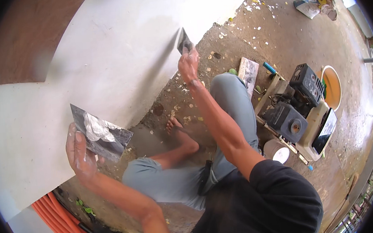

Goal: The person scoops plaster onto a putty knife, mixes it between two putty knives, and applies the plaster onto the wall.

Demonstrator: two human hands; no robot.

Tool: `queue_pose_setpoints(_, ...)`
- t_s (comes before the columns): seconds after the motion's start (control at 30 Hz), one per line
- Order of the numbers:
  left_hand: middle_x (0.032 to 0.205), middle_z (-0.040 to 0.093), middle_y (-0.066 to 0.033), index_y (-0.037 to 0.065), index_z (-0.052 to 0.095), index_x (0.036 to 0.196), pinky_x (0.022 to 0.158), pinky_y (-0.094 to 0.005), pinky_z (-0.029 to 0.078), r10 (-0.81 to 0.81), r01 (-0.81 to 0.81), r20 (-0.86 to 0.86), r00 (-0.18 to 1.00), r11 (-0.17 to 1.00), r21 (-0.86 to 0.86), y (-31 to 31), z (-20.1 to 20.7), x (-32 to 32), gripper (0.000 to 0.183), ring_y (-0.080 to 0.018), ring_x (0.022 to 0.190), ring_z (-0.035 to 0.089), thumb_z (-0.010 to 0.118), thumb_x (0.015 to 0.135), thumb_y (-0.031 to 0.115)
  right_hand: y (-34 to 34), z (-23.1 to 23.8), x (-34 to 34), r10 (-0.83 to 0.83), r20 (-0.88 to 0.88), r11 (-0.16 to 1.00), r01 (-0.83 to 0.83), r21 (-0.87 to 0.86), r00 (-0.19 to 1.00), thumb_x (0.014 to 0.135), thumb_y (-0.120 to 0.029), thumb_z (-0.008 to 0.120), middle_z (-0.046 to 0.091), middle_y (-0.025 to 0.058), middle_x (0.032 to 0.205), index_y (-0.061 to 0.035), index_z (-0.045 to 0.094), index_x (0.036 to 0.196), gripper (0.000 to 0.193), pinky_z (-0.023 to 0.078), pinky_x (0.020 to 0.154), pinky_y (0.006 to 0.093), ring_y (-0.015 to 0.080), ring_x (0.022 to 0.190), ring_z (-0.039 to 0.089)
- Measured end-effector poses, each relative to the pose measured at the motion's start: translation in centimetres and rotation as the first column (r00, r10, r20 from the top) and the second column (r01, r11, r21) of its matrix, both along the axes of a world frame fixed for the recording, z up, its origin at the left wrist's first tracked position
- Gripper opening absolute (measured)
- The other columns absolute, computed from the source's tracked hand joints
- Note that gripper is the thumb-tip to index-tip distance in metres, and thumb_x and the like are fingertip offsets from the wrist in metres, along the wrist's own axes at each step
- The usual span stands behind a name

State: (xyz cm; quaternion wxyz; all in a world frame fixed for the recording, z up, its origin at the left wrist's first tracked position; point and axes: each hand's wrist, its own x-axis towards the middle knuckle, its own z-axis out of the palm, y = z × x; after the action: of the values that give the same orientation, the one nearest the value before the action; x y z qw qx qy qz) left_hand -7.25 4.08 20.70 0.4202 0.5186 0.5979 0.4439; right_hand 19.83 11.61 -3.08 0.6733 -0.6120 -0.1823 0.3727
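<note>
My left hand is closed on a flat dark metal plate, its fingers curled round the near edge. A lump of white putty sits on that plate. Farther off, my right hand grips a putty knife, with the blade up against the white wall. A long shadow of the knife and hand falls across the wall. The handle of the knife is mostly hidden in my fingers.
To my right stand a machine with a black engine, a white bucket and an orange-lined tub. A smeared board lies by my knee. Orange pipes are at lower left. A torn bag sits far right.
</note>
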Motion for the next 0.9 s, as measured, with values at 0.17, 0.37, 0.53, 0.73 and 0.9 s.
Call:
queue_pose_setpoints(0.17, 0.103, 0.060, -0.0152, -0.009, 0.044, 0.134, 0.039, -0.0296, 0.036, -0.057, 0.056, 0.025, 0.998, 0.998, 0.040, 0.3, -0.3, 0.9, 0.062, -0.0182, 0.065, 0.056, 0.064, 0.092, 0.031, -0.5, 1.4, -7.5, -0.040, 0.164, 0.977, 0.004, 0.215, 0.986, 0.102, -0.012, 0.032, 0.046, 0.0270, 0.137, 0.0065, 0.041, 0.136, 0.040, 0.035, 0.112, 0.0431, 0.0348, 0.131, 0.043)
queue_pose_setpoints(0.37, 0.104, 0.060, -0.0156, -0.008, 0.044, 0.135, 0.039, -0.0296, 0.036, -0.001, 0.000, 0.008, 1.000, 0.999, 0.046, -0.3, 0.0, 0.3, 0.060, -0.0189, 0.064, 0.057, 0.063, 0.092, 0.030, -4.8, 1.9, -7.6, 0.203, 0.244, 0.942, -0.257, 0.216, 0.948, 0.099, -0.005, 0.032, 0.043, 0.0288, 0.139, 0.0099, 0.036, 0.138, 0.042, 0.031, 0.115, 0.0431, 0.0383, 0.134, 0.038)
queue_pose_setpoints(0.53, 0.106, 0.061, -0.0170, -0.007, 0.044, 0.135, 0.038, -0.0293, 0.037, -0.055, 0.054, 0.026, 0.998, 0.997, 0.061, -0.6, 0.4, -0.5, 0.055, -0.0191, 0.064, 0.057, 0.061, 0.094, 0.026, -1.2, -0.4, -2.3, -0.034, 0.189, 0.998, 0.023, 0.060, 0.981, 0.098, -0.002, 0.022, 0.042, 0.0265, 0.138, 0.0036, 0.036, 0.142, 0.046, 0.030, 0.115, 0.0443, 0.0387, 0.130, 0.041)
queue_pose_setpoints(0.73, 0.104, 0.061, -0.0171, -0.006, 0.045, 0.134, 0.038, -0.0294, 0.038, -0.158, 0.145, 0.124, 0.980, 0.984, 0.105, 0.0, -0.7, 1.7, 0.052, -0.0191, 0.063, 0.057, 0.059, 0.095, 0.024, 3.5, -6.2, -7.1, -0.187, 0.616, 0.982, 0.154, 0.108, 0.765, 0.089, 0.013, 0.026, 0.035, 0.0238, 0.137, 0.0019, 0.026, 0.145, 0.057, 0.030, 0.117, 0.0427, 0.0369, 0.134, 0.031)
queue_pose_setpoints(0.9, 0.104, 0.061, -0.0182, -0.007, 0.045, 0.134, 0.038, -0.0294, 0.038, -0.096, 0.090, 0.055, 0.994, 0.989, 0.117, -0.7, 0.4, 0.8, 0.052, -0.0193, 0.063, 0.058, 0.060, 0.094, 0.024, -1.2, -3.5, -9.1, -0.073, 0.479, 0.987, -0.006, 0.161, 0.875, 0.093, 0.004, 0.028, 0.038, 0.0284, 0.136, 0.0047, 0.035, 0.138, 0.046, 0.029, 0.115, 0.0454, 0.0379, 0.131, 0.036)
